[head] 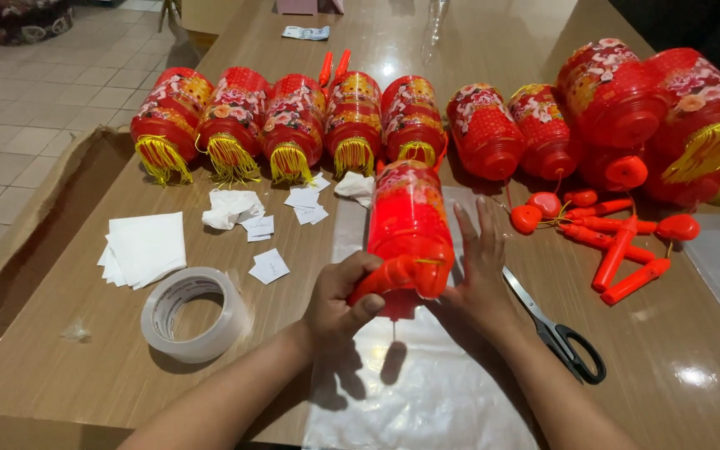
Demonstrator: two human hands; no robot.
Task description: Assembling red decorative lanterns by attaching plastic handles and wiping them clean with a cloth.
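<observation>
Both forearms enter from the bottom edge and meet over a clear plastic sheet (pixel 410 392) spread on the wooden table (pixel 60 358). My left hand (pixel 339 304) is closed around the orange handle piece (pixel 385 279) at the near end of the red lantern (pixel 408 229); thumb and fingers wrap it fully. My right hand (pixel 481 267) lies flat against the lantern's right side, fingers spread and extended, bracing rather than clamping.

The lantern is held just above the sheet, its far end pointing away from me and its near cap toward me. It is cylindrical, red plastic with a floral band.

Judgement on the step in hand: the handle piece looks thin against a light, hollow body, so the left grip should stay firm but not twist hard; the right palm should hold the body steady and keep off the printed band. Working low over the sheet limits any drop.

Outward: scissors (pixel 556 329) lie just right of my right wrist, near enough to snag. A tape roll (pixel 193 315) sits to the left, beside a stack of white paper squares (pixel 145 248). Loose orange handles (pixel 618 250) lie to the right. A row of finished lanterns (pixel 293 125) with yellow tassels runs across the far side.
</observation>
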